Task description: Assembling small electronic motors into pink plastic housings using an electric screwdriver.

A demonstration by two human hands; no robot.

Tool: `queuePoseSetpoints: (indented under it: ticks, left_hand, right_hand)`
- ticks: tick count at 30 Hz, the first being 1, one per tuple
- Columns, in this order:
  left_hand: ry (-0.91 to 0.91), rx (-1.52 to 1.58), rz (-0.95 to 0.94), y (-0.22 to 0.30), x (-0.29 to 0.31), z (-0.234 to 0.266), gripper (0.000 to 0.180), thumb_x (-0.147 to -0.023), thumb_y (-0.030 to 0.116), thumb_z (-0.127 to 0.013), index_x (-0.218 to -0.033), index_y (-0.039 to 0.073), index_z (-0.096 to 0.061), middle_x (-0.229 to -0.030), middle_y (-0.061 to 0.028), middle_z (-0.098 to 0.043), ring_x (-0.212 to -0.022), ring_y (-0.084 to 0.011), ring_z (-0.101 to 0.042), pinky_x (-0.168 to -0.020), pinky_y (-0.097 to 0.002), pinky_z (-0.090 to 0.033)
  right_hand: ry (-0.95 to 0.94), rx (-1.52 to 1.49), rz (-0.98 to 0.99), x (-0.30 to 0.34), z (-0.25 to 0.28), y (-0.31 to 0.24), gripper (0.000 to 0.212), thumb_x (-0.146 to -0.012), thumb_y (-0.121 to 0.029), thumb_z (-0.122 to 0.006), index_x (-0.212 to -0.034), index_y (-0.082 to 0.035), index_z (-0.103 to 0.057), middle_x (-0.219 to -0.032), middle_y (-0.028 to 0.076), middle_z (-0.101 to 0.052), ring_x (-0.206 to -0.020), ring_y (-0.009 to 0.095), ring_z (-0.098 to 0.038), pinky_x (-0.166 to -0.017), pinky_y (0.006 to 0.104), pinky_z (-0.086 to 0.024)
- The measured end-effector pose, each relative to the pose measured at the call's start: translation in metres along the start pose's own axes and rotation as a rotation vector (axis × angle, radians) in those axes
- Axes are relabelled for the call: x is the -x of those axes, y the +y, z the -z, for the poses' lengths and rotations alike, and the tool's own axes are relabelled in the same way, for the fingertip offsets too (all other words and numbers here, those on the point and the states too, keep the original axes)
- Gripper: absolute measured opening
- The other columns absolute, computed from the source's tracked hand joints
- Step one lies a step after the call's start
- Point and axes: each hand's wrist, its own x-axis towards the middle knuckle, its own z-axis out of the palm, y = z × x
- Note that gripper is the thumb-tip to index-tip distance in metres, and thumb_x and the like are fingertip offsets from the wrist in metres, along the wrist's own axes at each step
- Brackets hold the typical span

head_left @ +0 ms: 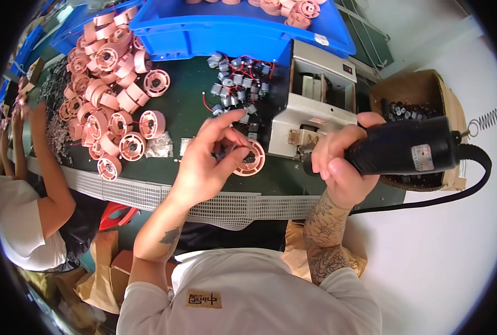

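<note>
My left hand (203, 159) is closed at the left side of a pink round plastic housing (258, 163) near the table's front edge. Its thumb reaches over the housing, beside a dark part in the middle, and a thin red wire shows by the fingers. What the fingertips pinch inside is partly hidden. In my right hand (342, 159) is a black electric screwdriver (399, 148), held nearly level with its tip end to the left. A black cable and a coiled spring (491, 114) join its back end. The tip is hidden by my fingers and the machine behind.
Pink housings (108, 84) are piled at the left. Small grey motors (237, 81) with red wires lie ahead, before a blue bin (215, 36). A beige metal machine (315, 95) and a cardboard box (455, 111) of dark parts stand right. Another person's arm (50, 167) works at far left.
</note>
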Motion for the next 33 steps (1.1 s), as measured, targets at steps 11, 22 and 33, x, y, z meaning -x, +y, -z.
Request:
queuePoseSetpoints:
  ticks: [11, 22, 33]
  left_hand:
    - [0.053, -0.177, 0.030, -0.002, 0.000, -0.004, 0.062, -0.079, 0.001, -0.068, -0.136, 0.003, -0.044, -0.104, -0.0085, -0.056, -0.091, -0.0193, -0.053, -0.084, -0.0318, -0.048]
    - [-0.005, -0.180, -0.067, 0.001, -0.009, -0.002, 0.059, -0.080, 0.001, -0.067, -0.135, 0.003, -0.046, -0.097, -0.0096, -0.058, -0.093, -0.0236, -0.054, -0.083, -0.0341, -0.048]
    - [0.036, -0.305, -0.304, -0.001, -0.004, -0.006, 0.049, -0.082, 0.004, -0.067, -0.129, 0.007, -0.054, -0.092, -0.0081, -0.056, -0.092, -0.0256, -0.051, -0.082, -0.0355, -0.044]
  right_hand:
    - [-0.106, -0.049, 0.070, -0.016, -0.037, -0.005, 0.076, -0.081, -0.005, -0.064, -0.143, -0.005, -0.022, -0.071, 0.006, -0.049, -0.050, 0.015, -0.049, -0.047, 0.0317, -0.046]
    - [-0.136, 0.243, 0.081, -0.015, -0.037, 0.023, 0.071, -0.080, -0.002, -0.058, -0.140, -0.001, -0.021, -0.071, 0.007, -0.051, -0.049, 0.015, -0.047, -0.047, 0.0306, -0.045]
    - [-0.073, -0.044, 0.194, -0.011, -0.059, 0.025, 0.064, -0.081, -0.002, -0.056, -0.137, 0.003, -0.026, -0.071, 0.007, -0.049, -0.048, 0.013, -0.043, -0.046, 0.0270, -0.042]
